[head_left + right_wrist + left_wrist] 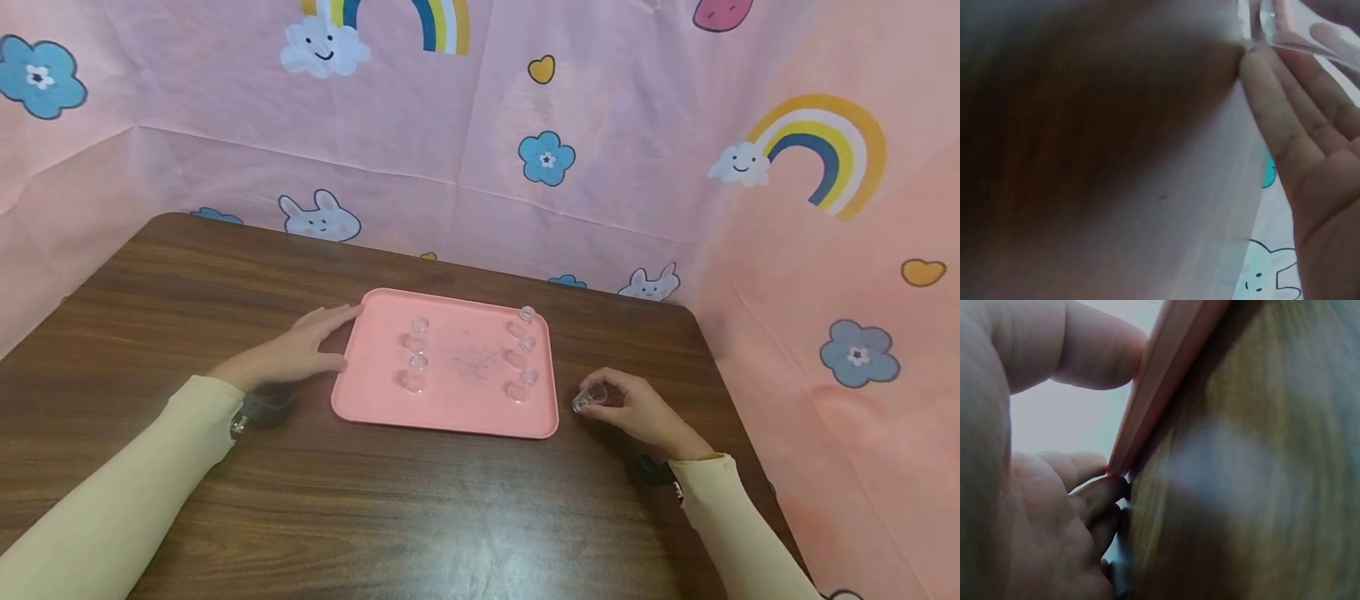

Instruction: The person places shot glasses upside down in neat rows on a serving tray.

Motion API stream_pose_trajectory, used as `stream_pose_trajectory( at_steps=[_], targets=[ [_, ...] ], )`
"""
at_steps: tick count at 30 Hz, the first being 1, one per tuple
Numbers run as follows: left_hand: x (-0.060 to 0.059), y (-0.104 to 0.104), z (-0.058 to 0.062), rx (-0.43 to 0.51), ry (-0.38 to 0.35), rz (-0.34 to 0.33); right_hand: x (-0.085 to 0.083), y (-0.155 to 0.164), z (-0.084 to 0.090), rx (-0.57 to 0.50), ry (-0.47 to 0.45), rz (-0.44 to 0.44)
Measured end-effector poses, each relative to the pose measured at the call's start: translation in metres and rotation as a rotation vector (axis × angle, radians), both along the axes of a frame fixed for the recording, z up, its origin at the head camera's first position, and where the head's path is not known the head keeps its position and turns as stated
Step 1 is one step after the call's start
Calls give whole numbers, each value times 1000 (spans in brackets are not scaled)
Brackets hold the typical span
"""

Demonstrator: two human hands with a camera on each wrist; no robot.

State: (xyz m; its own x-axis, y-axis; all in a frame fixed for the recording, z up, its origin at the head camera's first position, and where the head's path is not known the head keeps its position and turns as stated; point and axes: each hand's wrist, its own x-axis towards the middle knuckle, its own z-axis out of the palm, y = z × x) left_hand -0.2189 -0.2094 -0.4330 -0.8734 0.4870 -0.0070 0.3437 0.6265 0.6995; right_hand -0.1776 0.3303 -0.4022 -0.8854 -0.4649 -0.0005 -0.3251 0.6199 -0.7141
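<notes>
Pink plastic makes up the tray (450, 417) that lies flat at the middle of the dark wooden table (375, 517). On the tray stand small clear cups in two short rows: one row (415, 354) toward its left half and another row (522, 354) along its right side. The left hand (296, 354) rests on the table at the tray's left edge, fingers stretched out and relaxed, fingertips touching the rim near the far left corner. From the left wrist view the thumb (1094, 353) and a finger (1100, 494) lie against the tray's thin edge (1154, 394), though that view is blurred, so how firmly they press cannot be told. The right hand (637, 410) sits on the table just beside the tray's near right corner, fingers curled around one clear cup (590, 397), which is off the tray and at the tabletop. In the right wrist view the cup (1310, 37) shows only as a clear shape at the fingertips (1260, 69). Cream sleeves (112, 500) cover both forearms. Pink cloth (600, 125) printed with rainbows, flowers and rabbits hangs behind the table.
</notes>
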Motion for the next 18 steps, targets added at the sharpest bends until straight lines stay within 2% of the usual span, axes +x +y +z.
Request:
stream_pose_trajectory(
  at_steps=[4,8,12,18],
  targets=[
    [1,-1,1,1,-7,3,-4,-4,5,-64,0,-54],
    [2,-2,1,-6,-10,9,-10,-18,13,-181,31,-97],
    [2,-2,0,-9,-11,11,-17,-40,23,-289,79,-83],
    [3,-1,1,-12,-21,24,-24,-73,35,-328,130,-48]
  ],
)
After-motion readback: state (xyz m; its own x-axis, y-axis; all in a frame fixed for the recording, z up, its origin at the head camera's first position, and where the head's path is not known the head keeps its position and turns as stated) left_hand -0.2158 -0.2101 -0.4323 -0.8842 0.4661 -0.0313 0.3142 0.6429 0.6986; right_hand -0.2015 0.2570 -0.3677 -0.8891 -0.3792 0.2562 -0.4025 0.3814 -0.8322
